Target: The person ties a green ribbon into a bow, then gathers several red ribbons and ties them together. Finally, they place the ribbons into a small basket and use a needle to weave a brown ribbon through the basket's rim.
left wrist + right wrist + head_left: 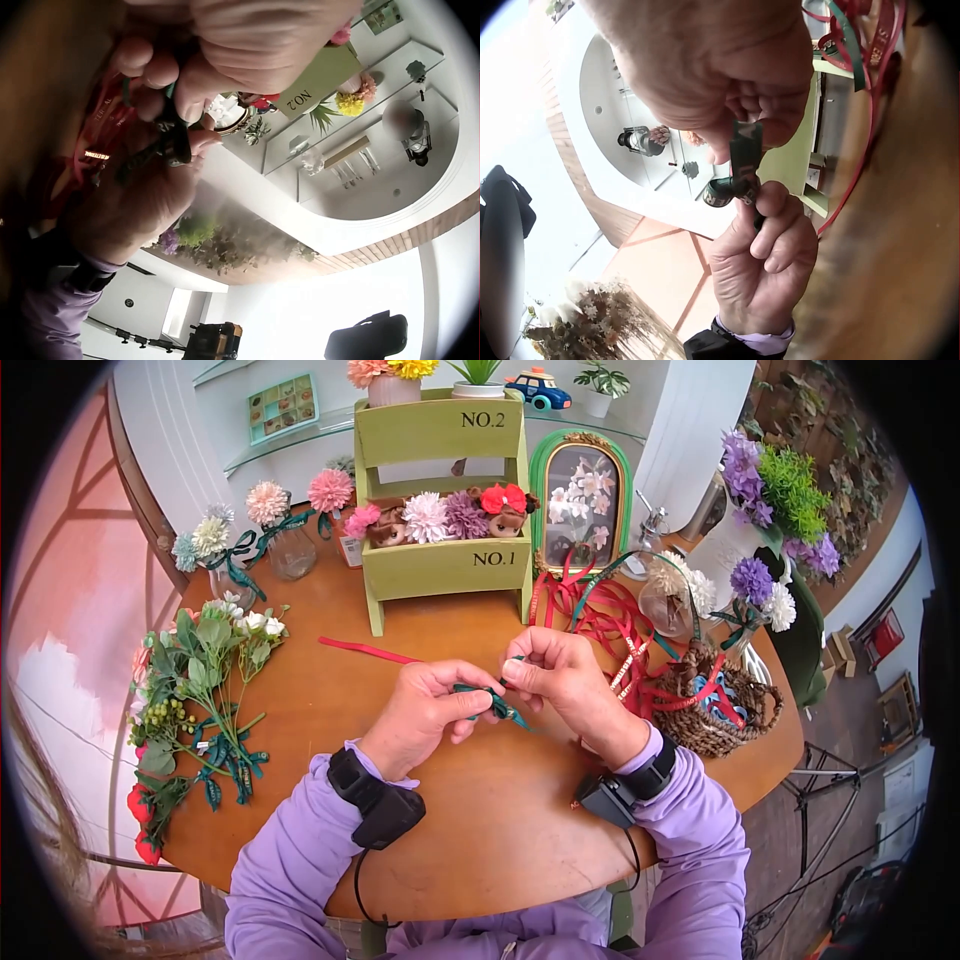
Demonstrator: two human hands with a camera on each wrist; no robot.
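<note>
A dark green printed ribbon (499, 705), tied into a small looped bow, is held between the two hands over the table's middle. My left hand (425, 705) pinches it from below the knot in the right wrist view, thumb and fingers bent round its lower end. From the other side my right hand (575, 685) pinches an end of the same ribbon (744, 157) between thumb and fingertips. One loop of the bow sticks out sideways in the right wrist view. Just behind the left hand, a red ribbon strip (365, 649) lies on the wood.
Artificial flowers (205, 690), some with green bows, lie at the left. A green two-tier stand (445, 575) stands at the back beside an oval picture frame (582, 500). Red ribbons (600, 610) heap up at the right by a woven basket (700, 730). Flower vases (292, 552) flank the stand.
</note>
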